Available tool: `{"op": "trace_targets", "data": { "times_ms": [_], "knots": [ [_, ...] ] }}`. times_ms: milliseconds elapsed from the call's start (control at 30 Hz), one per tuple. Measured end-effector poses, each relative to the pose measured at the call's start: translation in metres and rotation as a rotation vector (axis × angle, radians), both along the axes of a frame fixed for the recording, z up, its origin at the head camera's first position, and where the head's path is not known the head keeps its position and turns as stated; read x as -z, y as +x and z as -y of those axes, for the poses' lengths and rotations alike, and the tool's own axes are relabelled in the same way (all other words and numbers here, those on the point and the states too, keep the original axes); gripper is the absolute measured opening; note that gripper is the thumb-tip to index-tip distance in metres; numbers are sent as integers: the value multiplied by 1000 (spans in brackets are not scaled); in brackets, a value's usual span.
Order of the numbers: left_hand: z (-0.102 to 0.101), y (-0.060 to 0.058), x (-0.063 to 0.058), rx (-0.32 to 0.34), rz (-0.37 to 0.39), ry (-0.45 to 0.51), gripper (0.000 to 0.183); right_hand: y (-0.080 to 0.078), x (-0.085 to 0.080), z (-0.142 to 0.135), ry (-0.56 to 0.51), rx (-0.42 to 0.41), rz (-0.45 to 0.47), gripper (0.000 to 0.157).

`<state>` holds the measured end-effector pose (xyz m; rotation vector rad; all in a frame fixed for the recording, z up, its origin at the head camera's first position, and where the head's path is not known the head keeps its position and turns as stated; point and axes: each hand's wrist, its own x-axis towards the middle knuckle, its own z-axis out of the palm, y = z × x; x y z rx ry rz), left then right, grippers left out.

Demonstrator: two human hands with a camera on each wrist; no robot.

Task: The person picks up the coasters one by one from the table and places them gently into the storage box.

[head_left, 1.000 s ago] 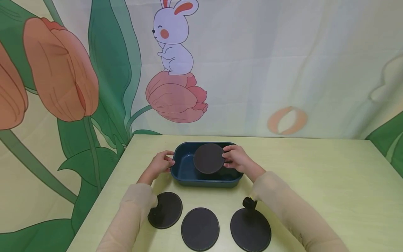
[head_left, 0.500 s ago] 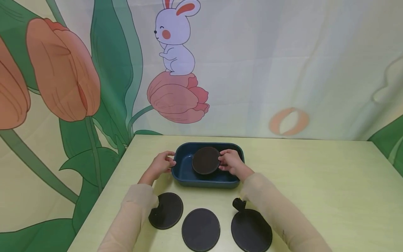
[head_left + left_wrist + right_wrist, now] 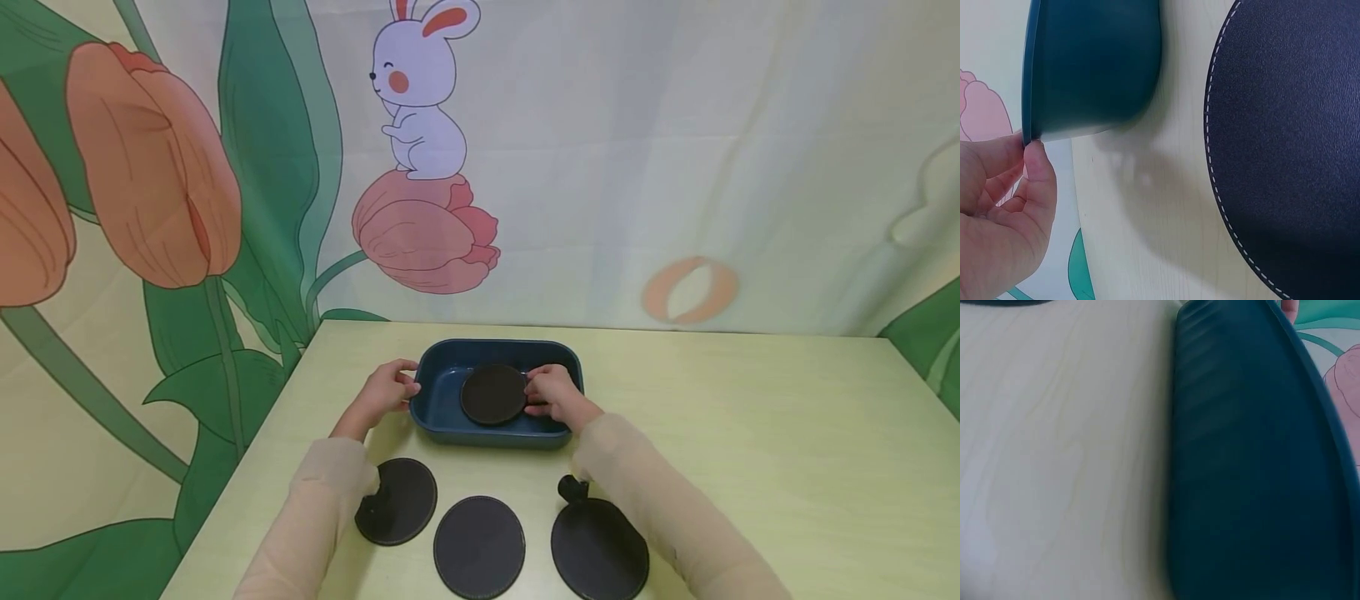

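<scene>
With the left hand (image 3: 381, 393) pinching the blue tray (image 3: 442, 396) at its left end, thumb and fingers closed on the rim, the tray looks well steadied against sliding. The right hand (image 3: 555, 392) appears to pinch the black disc (image 3: 492, 394) by its right edge, inside the tray's walls — whether the disc touches the tray's floor I cannot tell — so the careful way is probably to bring it down level, knuckles clear of the right wall, and loosen the fingers only once it lies flat
</scene>
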<state>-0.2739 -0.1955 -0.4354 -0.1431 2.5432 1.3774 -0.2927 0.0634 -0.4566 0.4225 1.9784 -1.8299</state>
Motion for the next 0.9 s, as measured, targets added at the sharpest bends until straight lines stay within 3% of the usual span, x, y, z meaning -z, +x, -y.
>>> {"op": "trace_targets", "data": {
  "times_ms": [400, 900],
  "knots": [
    [-3, 1, -1, -2, 14, -4, 42, 19, -39, -24, 31, -192, -41, 40],
    [-3, 2, -4, 7, 18, 0, 43, 48, -68, -58, 77, -453, -125, 38]
  ]
}}
